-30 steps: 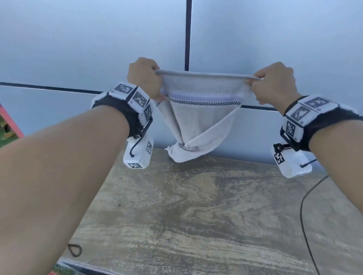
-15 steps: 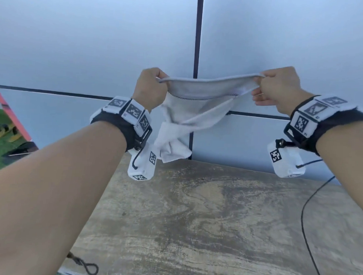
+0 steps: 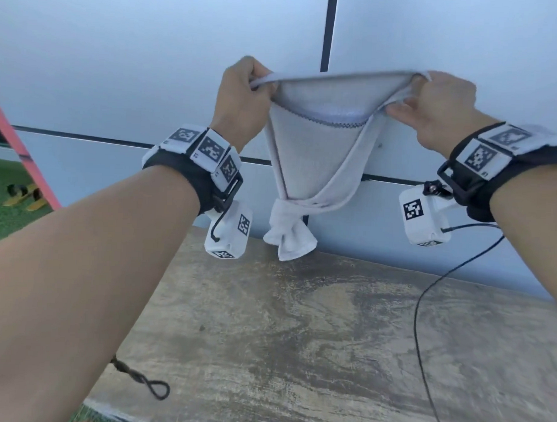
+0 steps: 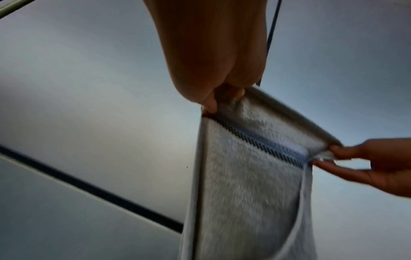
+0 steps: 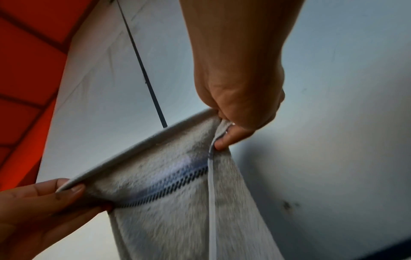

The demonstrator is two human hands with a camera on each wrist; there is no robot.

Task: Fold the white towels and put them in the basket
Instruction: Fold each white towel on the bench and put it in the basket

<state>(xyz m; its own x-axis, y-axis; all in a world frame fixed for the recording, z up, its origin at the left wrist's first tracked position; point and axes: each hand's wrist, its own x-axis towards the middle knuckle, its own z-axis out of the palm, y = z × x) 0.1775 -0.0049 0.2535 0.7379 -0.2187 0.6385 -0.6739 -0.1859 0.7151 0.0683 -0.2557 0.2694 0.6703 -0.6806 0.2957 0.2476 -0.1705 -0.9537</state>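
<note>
While pinched taut: seemingly terry towel [image 3: 307,155].

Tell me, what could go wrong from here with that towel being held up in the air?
1. The towel is twisted: its lower end hangs bunched and wrapped above the table, so laid down like this it would likely fold lumpy.
2. The left hand and right hand only pinch the top edge; a shake to untangle it might pull a corner free.
3. A black cable trails across the table and could snag under the towel.
</note>
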